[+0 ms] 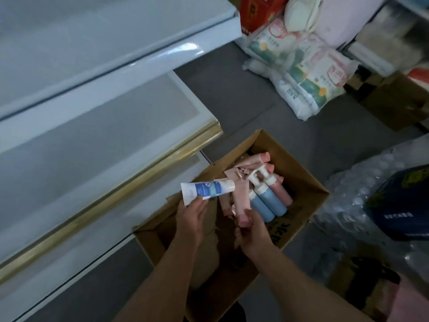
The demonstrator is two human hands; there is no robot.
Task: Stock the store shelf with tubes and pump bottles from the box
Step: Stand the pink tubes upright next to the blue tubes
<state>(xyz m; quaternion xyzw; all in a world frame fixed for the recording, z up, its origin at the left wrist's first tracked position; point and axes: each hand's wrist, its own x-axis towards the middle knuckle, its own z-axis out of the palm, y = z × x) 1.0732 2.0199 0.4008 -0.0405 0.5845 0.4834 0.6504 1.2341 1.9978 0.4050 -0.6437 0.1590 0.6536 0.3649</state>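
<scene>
An open cardboard box (pixel 308 180) stands on the grey floor beside the white store shelf (pixel 97 145). Inside it lie several pink tubes (pixel 257 159), two blue pump bottles (pixel 269 203) and a pink pump bottle (pixel 282 190). My left hand (pixel 191 219) holds a white and blue tube (pixel 206 189) by its flat end, over the box's left side. My right hand (pixel 249 231) grips a pink tube (pixel 241 205) by its cap end, inside the box.
The shelf boards with a gold front strip (pixel 111 203) fill the left. White sacks (pixel 301 73) lie at the back. Wrapped water bottles (pixel 352 198) and a dark blue pack (pixel 401 201) sit on the right, with more cardboard boxes (pixel 399 103) behind.
</scene>
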